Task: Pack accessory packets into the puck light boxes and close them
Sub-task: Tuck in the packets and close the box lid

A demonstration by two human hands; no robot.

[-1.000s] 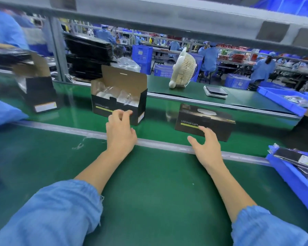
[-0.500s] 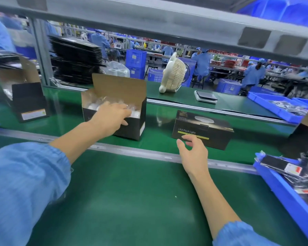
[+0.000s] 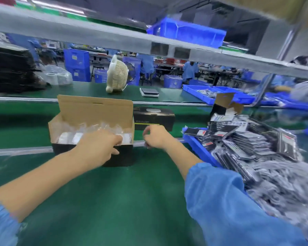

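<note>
An open black puck light box point(image 3: 78, 119) with a raised brown lid stands on the green mat in front of me, bagged lights showing inside. My left hand point(image 3: 100, 146) grips its front wall near the right corner, fingers hooked over the rim. A closed black puck light box point(image 3: 155, 118) lies on the conveyor behind and to the right. My right hand point(image 3: 155, 137) hovers just in front of that closed box, fingers curled and apart, holding nothing. A blue bin point(image 3: 199, 148) at the right holds several black accessory packets point(image 3: 256, 148).
A second open box point(image 3: 222, 105) stands further right on the conveyor. A cream desk fan point(image 3: 116, 77), a small scale point(image 3: 149, 92) and blue trays point(image 3: 201, 91) sit on the far bench. A grey shelf beam point(image 3: 96, 36) runs overhead. People in blue work behind.
The open box has come off the conveyor toward me, onto the near mat, in my left hand. My right hand has left the closed box's front. The view swung right, revealing the packet bin.
</note>
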